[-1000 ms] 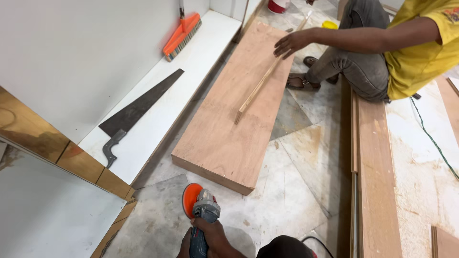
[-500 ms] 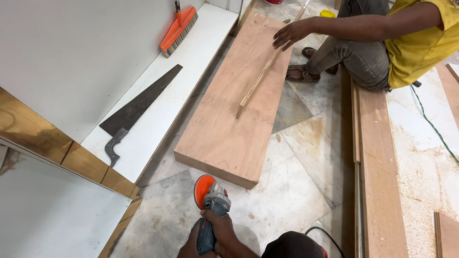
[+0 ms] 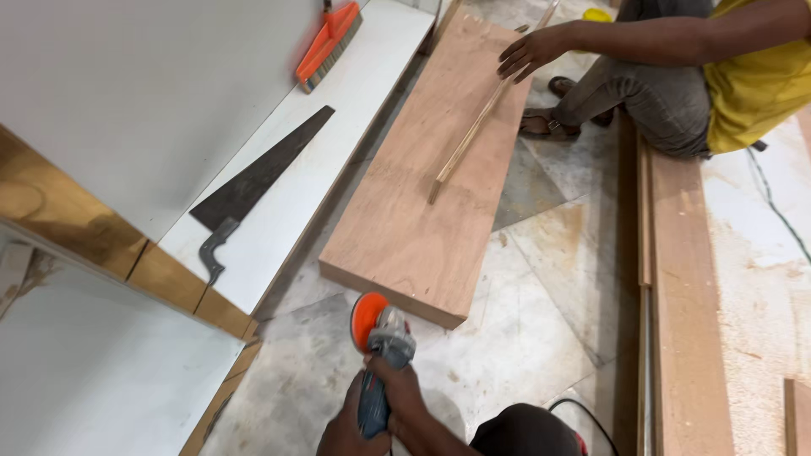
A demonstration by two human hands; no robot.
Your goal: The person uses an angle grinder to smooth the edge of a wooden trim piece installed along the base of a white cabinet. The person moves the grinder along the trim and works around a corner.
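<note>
Both my hands grip an angle grinder (image 3: 382, 336) with an orange disc guard, low in the head view. My right hand (image 3: 397, 390) wraps the body just behind the head. My left hand (image 3: 342, 432) holds the rear of the handle. The disc sits just short of the near end of a thick reddish wooden slab (image 3: 422, 194) lying on the stone floor. A thin wooden strip (image 3: 473, 135) lies along the slab's top, and a co-worker's hand (image 3: 528, 51) rests on its far end.
A hand saw (image 3: 253, 181) and an orange brush (image 3: 329, 34) lie on a white board at left. A seated co-worker in a yellow shirt (image 3: 752, 76) is at top right. Long timber planks (image 3: 684, 295) and sawdust run along the right. A black cable (image 3: 583, 414) trails near my knee.
The grinder has moved forward and slightly right, closer to the slab's near end. The co-worker's hand stays on the strip.
</note>
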